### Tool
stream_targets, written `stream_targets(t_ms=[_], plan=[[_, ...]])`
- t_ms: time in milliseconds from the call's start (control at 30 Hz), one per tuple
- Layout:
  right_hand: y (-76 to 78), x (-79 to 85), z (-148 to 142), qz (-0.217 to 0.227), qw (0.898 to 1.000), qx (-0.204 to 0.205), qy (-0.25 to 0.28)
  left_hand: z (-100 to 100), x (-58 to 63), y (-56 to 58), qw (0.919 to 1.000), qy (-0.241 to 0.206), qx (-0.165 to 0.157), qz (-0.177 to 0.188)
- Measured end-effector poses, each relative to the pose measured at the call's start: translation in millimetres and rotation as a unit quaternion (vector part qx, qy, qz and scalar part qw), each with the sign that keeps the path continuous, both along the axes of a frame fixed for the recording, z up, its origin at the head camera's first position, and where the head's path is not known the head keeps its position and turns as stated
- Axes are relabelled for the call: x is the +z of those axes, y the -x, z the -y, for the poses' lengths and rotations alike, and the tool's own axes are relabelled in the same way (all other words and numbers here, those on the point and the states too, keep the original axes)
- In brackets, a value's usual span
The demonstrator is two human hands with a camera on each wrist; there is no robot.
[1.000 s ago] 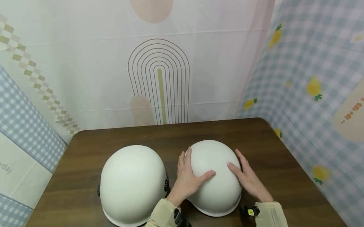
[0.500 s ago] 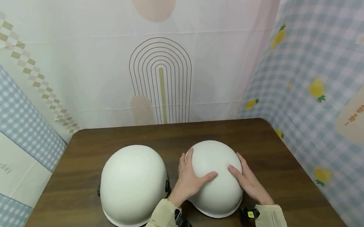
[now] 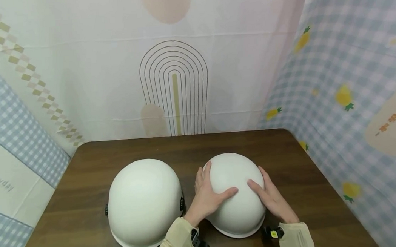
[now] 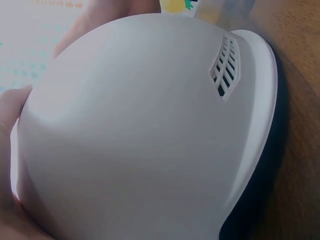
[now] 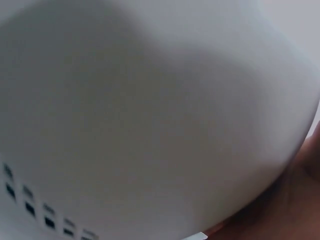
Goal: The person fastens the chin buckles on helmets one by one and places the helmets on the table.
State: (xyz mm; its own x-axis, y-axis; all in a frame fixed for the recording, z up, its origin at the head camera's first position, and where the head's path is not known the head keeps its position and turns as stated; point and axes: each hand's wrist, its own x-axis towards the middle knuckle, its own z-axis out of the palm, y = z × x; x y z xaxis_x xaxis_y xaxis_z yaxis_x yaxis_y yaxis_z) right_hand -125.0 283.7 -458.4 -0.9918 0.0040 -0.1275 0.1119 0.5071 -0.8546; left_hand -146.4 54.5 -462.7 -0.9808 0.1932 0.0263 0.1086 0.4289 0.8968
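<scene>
A smooth white helmet [image 3: 236,211] sits dome up on the dark wooden table, right of the middle. My left hand [image 3: 207,196] holds it on the left, thumb over the dome and fingers along the side. On the right, my right hand [image 3: 272,198] holds the same helmet, its thumb also on the dome. The left wrist view shows a slotted vent [image 4: 226,70] near the flared rim [image 4: 262,100]. In the right wrist view the shell [image 5: 140,115] fills most of the picture, with small slots at lower left. The helmet's underside is hidden.
A second white helmet [image 3: 145,202] stands dome up to the left, close to my left forearm, with a black round fitting on each side. Beneath both lies the brown table [image 3: 185,145]. A patterned cloth [image 3: 114,87] hangs behind it, with checked cloth on both sides.
The right helmet and both hands have shifted very slightly to the right over the last second. The hold looks the same, and the left helmet stays in place.
</scene>
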Motion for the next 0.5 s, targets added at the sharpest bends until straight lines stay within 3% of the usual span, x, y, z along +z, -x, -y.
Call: stream_targets(t_ms=[500], plan=[[-5.7, 2.1, -3.3, -0.018, 1.000, -0.002, -0.018, -3.9, 0.8, -2.1, 1.0000, 0.000, -0.006, -0.001]])
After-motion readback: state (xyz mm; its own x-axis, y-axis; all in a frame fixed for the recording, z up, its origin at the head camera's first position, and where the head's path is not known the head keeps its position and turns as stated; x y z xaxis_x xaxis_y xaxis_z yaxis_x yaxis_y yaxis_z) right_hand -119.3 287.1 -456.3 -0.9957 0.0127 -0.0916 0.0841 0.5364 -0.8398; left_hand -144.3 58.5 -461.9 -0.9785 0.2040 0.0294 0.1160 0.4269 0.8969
